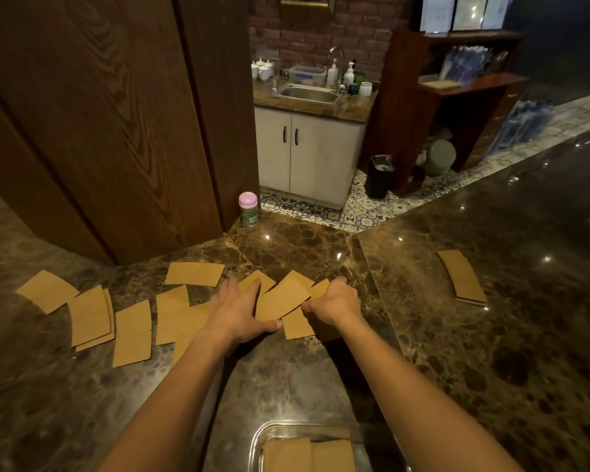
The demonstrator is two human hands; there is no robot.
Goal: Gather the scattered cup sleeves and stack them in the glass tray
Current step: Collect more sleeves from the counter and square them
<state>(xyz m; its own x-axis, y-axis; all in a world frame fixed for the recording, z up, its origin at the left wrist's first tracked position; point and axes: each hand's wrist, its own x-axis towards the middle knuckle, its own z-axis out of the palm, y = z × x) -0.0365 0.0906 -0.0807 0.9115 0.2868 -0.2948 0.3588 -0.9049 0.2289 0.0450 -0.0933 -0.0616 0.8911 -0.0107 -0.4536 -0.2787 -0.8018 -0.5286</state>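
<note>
Cup sleeves (132,333), flat and tan, scattered over a dark marble tabletop (491,335), most in a loose row left of centre, some overlapping. One lone pile of sleeves (462,277) well apart, far out on the right.

Both forearms reaching forward to a small fanned cluster of sleeves (281,299) at the middle. Left hand (235,313) spread flat, palm down, fingers on the cluster's left edge and thumb stretched toward its lower corner; pressing on the cardboard rather than closed around it. Right hand (334,303) curled into a loose fist against the cluster's right side, thumb and fingers pinched on the edge of the sleeves there; exactly how many caught in that pinch, impossible to tell.

Glass tray (258,444) at the bottom edge, between the two forearms, partly cut off, already holding two sleeves in the tray (309,454) side by side.

Beyond the tabletop: small jar with a pink lid (249,209) beside a wooden panel (116,114), steel sink (309,93) above white cabinet doors (304,155), black bin (380,175) on patterned floor tiles (365,206).
</note>
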